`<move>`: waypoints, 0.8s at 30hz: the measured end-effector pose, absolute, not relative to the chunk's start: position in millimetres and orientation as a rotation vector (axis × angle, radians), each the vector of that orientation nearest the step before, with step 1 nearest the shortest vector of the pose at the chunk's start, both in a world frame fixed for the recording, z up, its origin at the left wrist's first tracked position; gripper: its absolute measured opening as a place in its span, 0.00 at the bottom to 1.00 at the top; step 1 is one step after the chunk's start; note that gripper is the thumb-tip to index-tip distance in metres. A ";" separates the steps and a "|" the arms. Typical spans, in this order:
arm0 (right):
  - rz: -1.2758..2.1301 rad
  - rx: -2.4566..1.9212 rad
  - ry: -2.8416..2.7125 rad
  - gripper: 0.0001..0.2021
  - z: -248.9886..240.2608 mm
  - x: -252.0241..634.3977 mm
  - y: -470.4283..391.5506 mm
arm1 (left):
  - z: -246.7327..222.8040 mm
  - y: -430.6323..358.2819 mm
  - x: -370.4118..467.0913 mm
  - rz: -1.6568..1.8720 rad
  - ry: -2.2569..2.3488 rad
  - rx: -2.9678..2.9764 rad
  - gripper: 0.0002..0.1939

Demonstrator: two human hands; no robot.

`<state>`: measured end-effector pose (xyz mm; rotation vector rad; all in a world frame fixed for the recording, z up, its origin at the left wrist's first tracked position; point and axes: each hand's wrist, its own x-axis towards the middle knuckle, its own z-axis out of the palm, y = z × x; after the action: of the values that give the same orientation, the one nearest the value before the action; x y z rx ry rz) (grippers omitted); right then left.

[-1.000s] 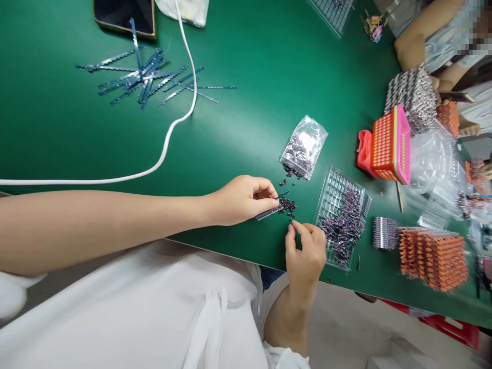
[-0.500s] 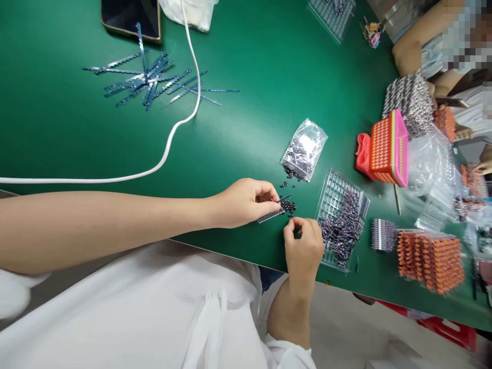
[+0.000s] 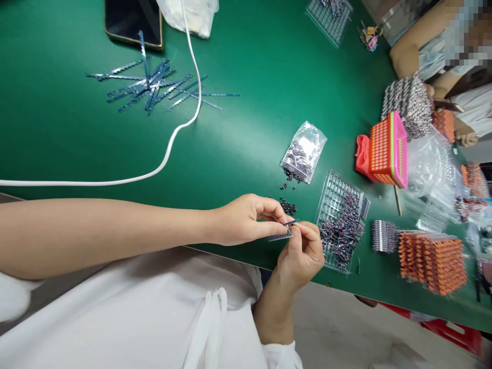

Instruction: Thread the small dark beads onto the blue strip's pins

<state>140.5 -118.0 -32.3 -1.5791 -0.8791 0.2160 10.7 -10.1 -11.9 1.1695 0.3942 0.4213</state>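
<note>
The left hand (image 3: pixel 246 219) is grasping, between its thumb and fingers, a small flat dark piece with a grid-like pattern (image 3: pixel 280 237) and a narrow dark strip (image 3: pixel 291 222); whether these two are joined, I cannot tell. Both are above the front edge of the smooth green table (image 3: pixel 246 143). The right hand (image 3: pixel 302 256) has its thumb and forefinger at the strip's far end, but it is too small there to tell if they grip or only touch.

I judge the strip very light, thin and easily bent, perhaps slippery, so a gentle fingertip pinch near its end suits it best. Just beyond the hands lies a loose heap of tiny shiny black beads (image 3: pixel 288 207), probably hard and quick to roll. Behind it is a crinkled transparent plastic bag (image 3: pixel 306 148), and, just right, a rigid clear compartment tray (image 3: pixel 332 185) with slender purplish-dark pieces (image 3: pixel 342 233).
</note>
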 end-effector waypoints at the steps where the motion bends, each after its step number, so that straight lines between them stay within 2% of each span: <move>1: 0.152 -1.603 -0.900 0.02 -32.7 139.6 -118.1 | -11.5 -10.3 10.5 0.425 0.402 1.195 0.07; 5: -0.031 -1.664 -0.981 0.03 -33.6 136.5 -119.9 | -8.7 -10.4 8.9 0.440 0.427 1.310 0.07; 11: -0.073 -1.686 -1.211 0.08 -31.3 144.4 -125.4 | -5.8 -8.9 7.4 0.435 0.433 1.388 0.07; 16: -0.234 -1.690 -1.470 0.12 -25.3 153.9 -129.5 | -6.2 -8.7 8.1 0.406 0.435 1.323 0.09; 24: -0.277 -1.727 -1.375 0.10 -33.7 150.8 -131.9 | -7.5 -9.0 7.3 0.397 0.398 1.335 0.07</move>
<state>150.8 -131.9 -33.7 -1.7275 -1.3746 -0.2766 7.3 -9.0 -7.5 1.3354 0.3975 0.3971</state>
